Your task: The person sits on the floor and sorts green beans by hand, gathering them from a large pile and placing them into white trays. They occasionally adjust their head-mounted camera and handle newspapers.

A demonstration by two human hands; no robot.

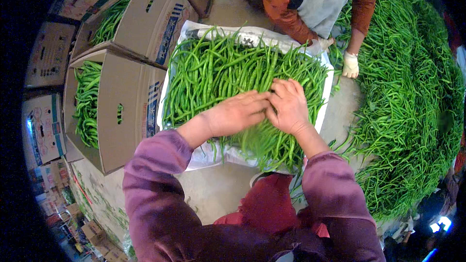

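Observation:
Long green chili peppers (218,65) fill a white-rimmed box (328,83) in front of me, most lying roughly side by side. My left hand (236,112) and my right hand (289,105) meet over its near half, fingers curled and touching. Between and below them a bunch of peppers (255,142) is blurred by motion, gripped by both hands; the fingertips on it are partly hidden. White printed liner (251,34) shows along the far side, and more liner (207,156) hangs over the near edge.
Cardboard cartons (123,109) holding peppers stand at left. A large heap of green peppers (404,98) covers the floor at right. Across the box a co-worker (284,3) crouches, one gloved hand (350,65) beside the heap. More cartons (96,233) lie at lower left.

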